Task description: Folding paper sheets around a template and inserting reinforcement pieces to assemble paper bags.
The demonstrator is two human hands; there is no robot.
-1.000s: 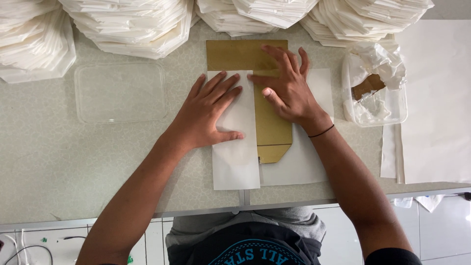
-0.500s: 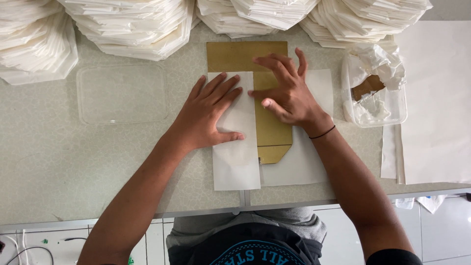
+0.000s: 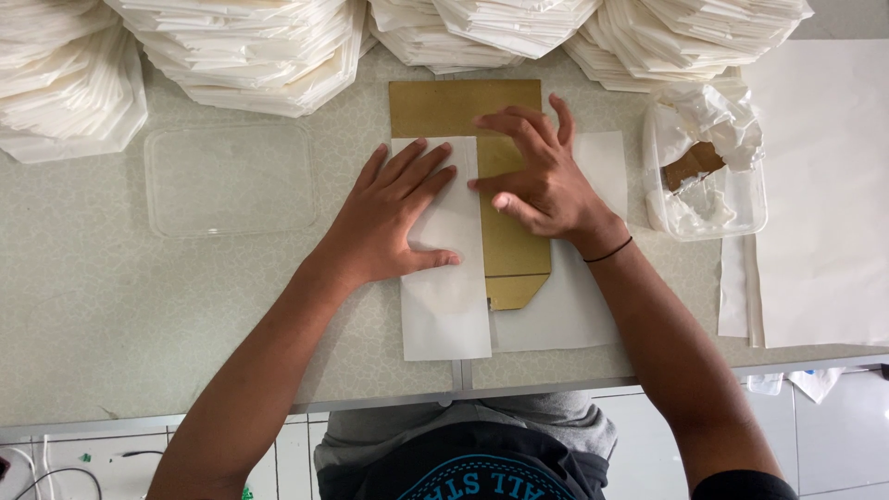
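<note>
Head view: our left hand [image 3: 394,222] lies flat, fingers spread, pinning the white paper [image 3: 447,296]; our right hand [image 3: 542,181], fingers curled and gripping nothing, presses the brown card [image 3: 514,255] on the worktop [image 3: 111,306].

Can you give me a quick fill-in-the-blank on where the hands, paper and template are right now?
1. The left hand lies flat on the folded ____ paper.
2. The right hand presses on the ____ cardboard template.
3. The clear lid lies to the ____ of the left hand.
4. The plastic tub of crumpled paper stands to the right of the ____ hand.

Missing words: white; brown; left; right
</note>
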